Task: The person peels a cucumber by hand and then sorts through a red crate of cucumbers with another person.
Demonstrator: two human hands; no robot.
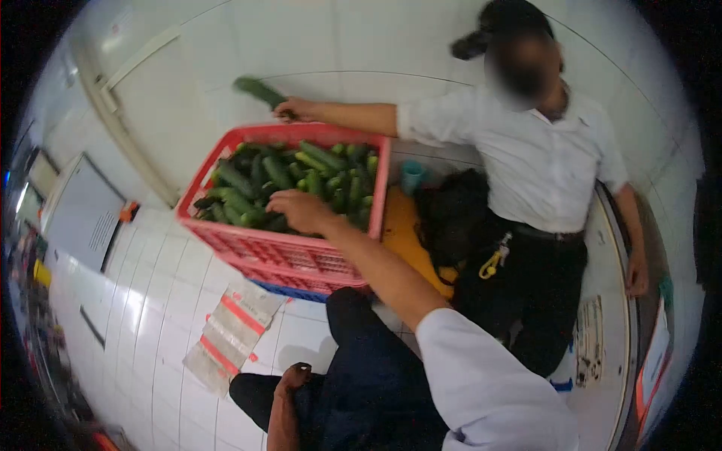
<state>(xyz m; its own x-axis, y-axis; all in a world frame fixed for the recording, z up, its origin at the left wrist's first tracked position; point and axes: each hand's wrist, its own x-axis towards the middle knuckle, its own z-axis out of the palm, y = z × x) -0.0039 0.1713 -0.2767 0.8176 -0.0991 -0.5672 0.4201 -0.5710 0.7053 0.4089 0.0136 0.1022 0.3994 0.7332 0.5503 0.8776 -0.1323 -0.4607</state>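
A red plastic crate (382, 180) full of green cucumbers (278, 173) stands in front of me. My right hand (299, 210) reaches over its near side, just above or touching the cucumbers, with fingers apart and no cucumber visibly gripped. Down by my knee, my left hand (295, 375) rests with its fingers curled in; nothing shows in it. Across the crate a co-worker in a white shirt (538, 161) stretches out an arm, and that person's hand (295, 110) holds a large cucumber (259, 91) above the far rim.
Under the red crate is a blue crate (289, 290). A flattened sack with red stripes (233, 331) lies on the tiled floor. Beside the co-worker are a black bag (451, 214), a teal cup (413, 177) and a yellow-orange surface (406, 233). A grey-white panel (83, 210) stands left.
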